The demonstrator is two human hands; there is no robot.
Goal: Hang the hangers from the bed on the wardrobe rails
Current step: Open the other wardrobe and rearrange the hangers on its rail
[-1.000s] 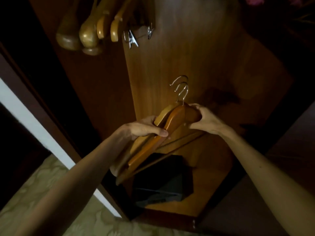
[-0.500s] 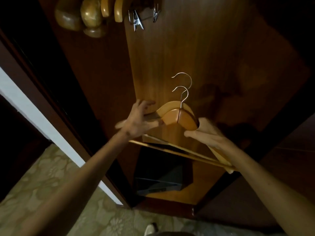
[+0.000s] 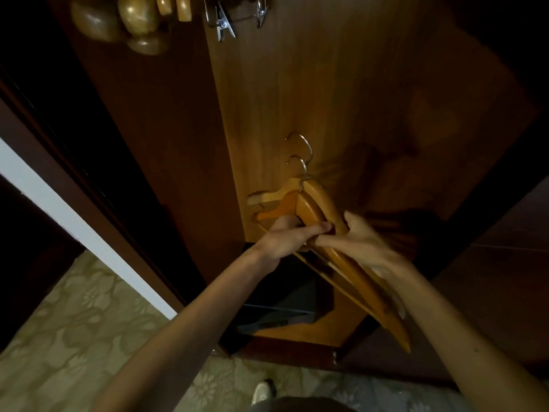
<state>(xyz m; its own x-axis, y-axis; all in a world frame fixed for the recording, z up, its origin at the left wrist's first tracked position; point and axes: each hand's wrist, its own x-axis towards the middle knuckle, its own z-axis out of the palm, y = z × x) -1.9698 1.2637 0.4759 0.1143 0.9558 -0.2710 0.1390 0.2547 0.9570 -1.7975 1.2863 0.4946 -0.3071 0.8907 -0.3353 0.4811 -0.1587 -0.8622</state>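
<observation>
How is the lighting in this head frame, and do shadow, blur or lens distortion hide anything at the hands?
Head view: dim, warm light; the wardrobe panel is lit, the corners black. A shadow darkens the wood right of the hooks. Wide-angle bend curves the white strip. The held hangers and both hands look slightly soft, yet readable.

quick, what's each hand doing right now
Left hand: gripping the bundle of wooden hangers.
Right hand: holding the same bundle from the other side.

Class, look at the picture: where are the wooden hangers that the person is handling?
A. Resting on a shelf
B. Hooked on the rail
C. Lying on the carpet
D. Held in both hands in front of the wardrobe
D: the left hand and right hand both grip the bundle of wooden hangers, hooks free in the air.
</observation>
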